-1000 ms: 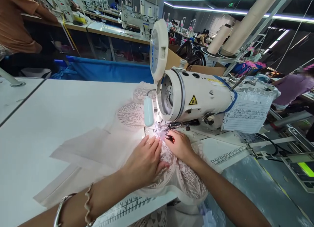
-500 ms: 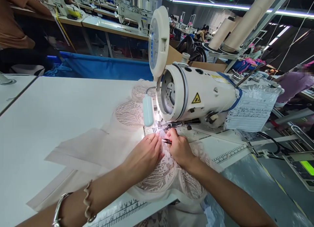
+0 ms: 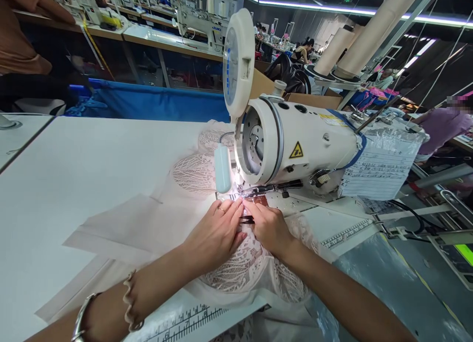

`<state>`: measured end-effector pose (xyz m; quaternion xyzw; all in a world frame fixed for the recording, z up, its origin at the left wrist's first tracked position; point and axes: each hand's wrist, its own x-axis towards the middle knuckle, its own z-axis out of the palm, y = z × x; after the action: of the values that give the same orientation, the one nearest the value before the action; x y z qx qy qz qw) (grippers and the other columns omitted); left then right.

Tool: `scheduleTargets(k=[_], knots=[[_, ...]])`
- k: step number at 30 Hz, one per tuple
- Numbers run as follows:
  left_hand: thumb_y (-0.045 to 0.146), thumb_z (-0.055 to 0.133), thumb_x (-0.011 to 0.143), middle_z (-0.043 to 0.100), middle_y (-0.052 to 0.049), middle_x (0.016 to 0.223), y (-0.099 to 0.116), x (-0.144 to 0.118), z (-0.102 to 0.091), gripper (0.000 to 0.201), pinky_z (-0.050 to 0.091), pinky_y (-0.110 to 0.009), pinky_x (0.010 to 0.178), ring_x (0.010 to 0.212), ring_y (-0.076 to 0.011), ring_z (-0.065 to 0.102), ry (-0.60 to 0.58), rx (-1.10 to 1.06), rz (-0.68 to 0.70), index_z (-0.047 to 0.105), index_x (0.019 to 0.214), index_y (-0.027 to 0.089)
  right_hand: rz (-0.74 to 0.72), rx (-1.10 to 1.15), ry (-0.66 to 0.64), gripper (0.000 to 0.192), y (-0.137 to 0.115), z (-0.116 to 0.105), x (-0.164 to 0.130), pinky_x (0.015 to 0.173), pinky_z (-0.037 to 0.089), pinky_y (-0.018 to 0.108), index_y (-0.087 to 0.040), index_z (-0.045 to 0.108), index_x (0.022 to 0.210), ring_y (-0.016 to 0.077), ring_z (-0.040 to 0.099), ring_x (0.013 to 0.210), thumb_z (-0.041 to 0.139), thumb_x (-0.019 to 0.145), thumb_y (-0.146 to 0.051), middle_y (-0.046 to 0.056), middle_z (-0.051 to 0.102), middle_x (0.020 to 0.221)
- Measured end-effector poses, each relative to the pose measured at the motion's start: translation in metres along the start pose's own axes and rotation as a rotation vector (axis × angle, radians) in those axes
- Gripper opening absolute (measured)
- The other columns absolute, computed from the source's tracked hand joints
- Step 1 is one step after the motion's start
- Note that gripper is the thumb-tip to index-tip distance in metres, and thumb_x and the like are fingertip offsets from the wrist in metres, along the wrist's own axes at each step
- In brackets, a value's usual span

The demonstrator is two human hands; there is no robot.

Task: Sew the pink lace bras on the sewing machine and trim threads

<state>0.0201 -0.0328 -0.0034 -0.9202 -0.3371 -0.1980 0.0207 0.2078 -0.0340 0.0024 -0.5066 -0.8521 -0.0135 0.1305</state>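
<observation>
My left hand (image 3: 216, 231) lies flat on pale pink lace fabric (image 3: 242, 265), fingers pointing at the lit needle area of a white sewing machine (image 3: 295, 145). A ring shows on one finger and two bracelets on the wrist. My right hand (image 3: 269, 226) presses the same lace just right of the left hand and grips small dark thread snips (image 3: 247, 219) between the two hands. Both sets of fingertips sit just in front of the presser foot (image 3: 246, 193). Plain beige fabric pieces (image 3: 121, 228) spread to the left on the white table (image 3: 74, 164).
A small blue-white lamp (image 3: 222, 168) hangs beside the needle. A plastic-wrapped work sheet (image 3: 380, 164) covers the machine's right end. Large thread cones (image 3: 354, 41) stand behind. A printed ruler (image 3: 185, 317) runs along the table's front edge. People work at other stations behind.
Both hands have slid a little forward toward the presser foot with the lace. The snips in the right hand now lie flatter between the hands. The view has tilted slightly down.
</observation>
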Motion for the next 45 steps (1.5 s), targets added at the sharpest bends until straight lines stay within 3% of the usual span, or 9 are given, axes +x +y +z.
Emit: scheduleTargets(k=[8, 18, 23, 27, 30, 33, 36, 40, 45], knots=[[0.038, 0.042, 0.101, 0.059, -0.023, 0.135, 0.0, 0.001, -0.002, 0.052, 0.038, -0.05, 0.101, 0.119, -0.037, 0.054, 0.01, 0.052, -0.013, 0.055, 0.134, -0.001, 0.065, -0.028, -0.116, 0.055, -0.004, -0.005, 0.004, 0.081, 0.058, 0.033, -0.01, 0.06, 0.136, 0.0248, 0.072, 0.09, 0.046, 0.083, -0.003, 0.014, 0.075, 0.108], [0.038, 0.038, 0.102, 0.058, -0.023, 0.139, -0.002, 0.001, 0.0, 0.053, 0.037, -0.054, 0.105, 0.124, -0.0369, 0.054, -0.018, 0.06, -0.028, 0.054, 0.136, 0.001, 0.081, -0.008, -0.14, 0.055, -0.003, -0.006, 0.006, 0.081, 0.055, 0.031, -0.012, 0.058, 0.137, 0.0233, 0.071, 0.092, 0.046, 0.084, -0.003, 0.013, 0.075, 0.107], [0.04, 0.042, 0.101, 0.059, -0.024, 0.138, -0.003, 0.0, 0.001, 0.052, 0.037, -0.053, 0.109, 0.131, -0.0386, 0.05, 0.009, 0.102, -0.019, 0.055, 0.134, 0.001, 0.196, -0.017, -0.186, 0.033, -0.006, -0.012, 0.012, 0.07, 0.048, 0.028, -0.014, 0.063, 0.119, 0.0236, 0.07, 0.081, 0.048, 0.09, -0.008, 0.011, 0.075, 0.089], [0.015, 0.043, 0.097, 0.061, -0.022, 0.133, 0.004, -0.004, 0.001, 0.04, 0.041, -0.049, 0.107, 0.127, -0.036, 0.054, -0.085, 0.162, 0.123, 0.056, 0.132, 0.002, 0.311, 0.031, -0.186, 0.02, 0.003, -0.019, 0.011, 0.066, 0.044, 0.026, -0.016, 0.061, 0.107, 0.0207, 0.067, 0.074, 0.056, 0.088, -0.011, 0.007, 0.072, 0.086], [0.013, 0.055, 0.087, 0.056, -0.021, 0.14, 0.005, -0.005, 0.001, 0.05, 0.043, -0.054, 0.106, 0.132, -0.0408, 0.049, -0.16, 0.107, 0.16, 0.053, 0.137, 0.008, 0.179, 0.15, -0.116, 0.028, 0.012, -0.021, 0.004, 0.072, 0.046, 0.025, -0.019, 0.062, 0.11, 0.0179, 0.065, 0.082, 0.057, 0.085, -0.007, 0.006, 0.068, 0.1], [0.01, 0.058, 0.084, 0.058, -0.02, 0.137, -0.002, -0.004, 0.002, 0.042, 0.045, -0.058, 0.103, 0.131, -0.0442, 0.049, -0.148, -0.003, 0.141, 0.061, 0.126, 0.011, 0.023, 0.219, -0.068, 0.037, 0.016, -0.018, -0.001, 0.076, 0.048, 0.023, -0.021, 0.063, 0.118, 0.0162, 0.065, 0.088, 0.049, 0.088, -0.004, 0.006, 0.065, 0.106], [0.002, 0.052, 0.086, 0.062, -0.016, 0.133, -0.015, -0.002, 0.001, 0.034, 0.047, -0.057, 0.1, 0.131, -0.0406, 0.05, -0.095, -0.117, 0.134, 0.065, 0.116, 0.014, 0.005, 0.203, -0.052, 0.038, 0.015, -0.015, 0.0, 0.075, 0.05, 0.025, -0.018, 0.063, 0.122, 0.0175, 0.066, 0.089, 0.049, 0.089, -0.006, 0.008, 0.065, 0.109], [-0.006, 0.046, 0.085, 0.062, -0.011, 0.135, -0.031, -0.001, -0.004, 0.045, 0.046, -0.056, 0.102, 0.13, -0.0339, 0.051, -0.051, -0.23, 0.134, 0.066, 0.116, 0.02, -0.007, 0.17, -0.062, 0.039, 0.012, -0.013, 0.008, 0.075, 0.051, 0.027, -0.018, 0.063, 0.121, 0.0189, 0.067, 0.09, 0.051, 0.086, -0.004, 0.009, 0.065, 0.115], [-0.003, 0.041, 0.088, 0.063, -0.011, 0.131, -0.041, 0.006, -0.019, 0.043, 0.048, -0.05, 0.102, 0.124, -0.0281, 0.055, -0.064, -0.328, 0.133, 0.069, 0.112, 0.02, -0.009, 0.083, -0.076, 0.025, 0.009, -0.012, 0.023, 0.074, 0.049, 0.027, -0.018, 0.066, 0.1, 0.0193, 0.066, 0.087, 0.049, 0.088, -0.003, 0.008, 0.069, 0.103]])
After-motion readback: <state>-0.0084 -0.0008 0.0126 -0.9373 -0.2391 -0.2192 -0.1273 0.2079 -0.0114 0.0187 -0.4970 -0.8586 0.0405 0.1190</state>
